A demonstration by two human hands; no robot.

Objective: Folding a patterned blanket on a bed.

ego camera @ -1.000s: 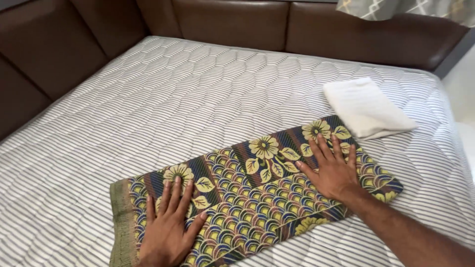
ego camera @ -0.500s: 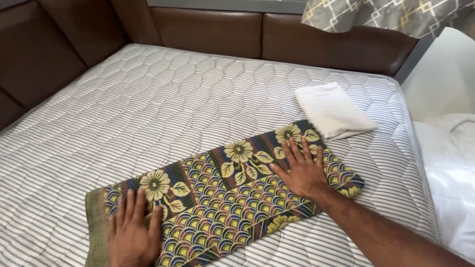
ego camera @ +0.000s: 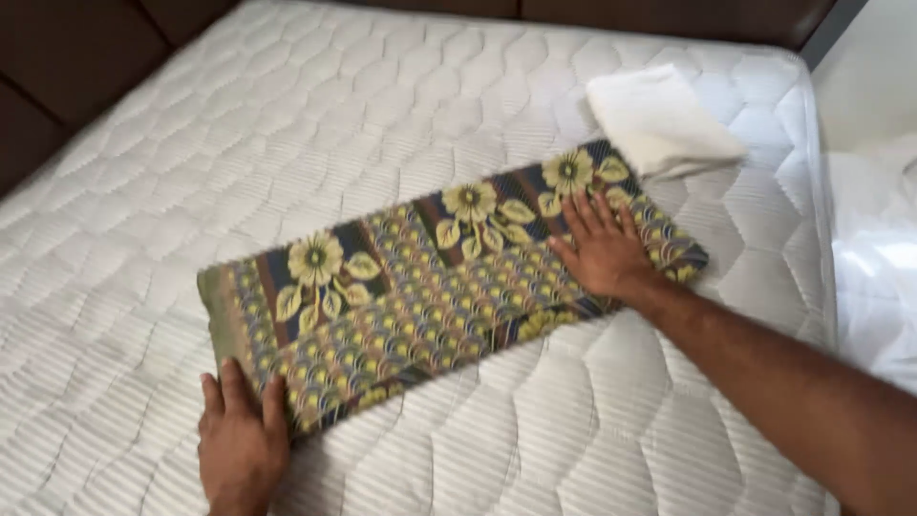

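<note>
Pressing flat, both hands (ego camera: 602, 250) hold the long floral folded cloth (ego camera: 449, 287).

A big white mattress (ego camera: 401, 124) with stitched bumpy shapes fills most of the view. A folded white towel (ego camera: 659, 119) lies on it at about one o'clock. A dark brown padded wall (ego camera: 57, 86) runs along the ten o'clock side, and crumpled white sheets (ego camera: 874, 258) lie at three o'clock.
</note>
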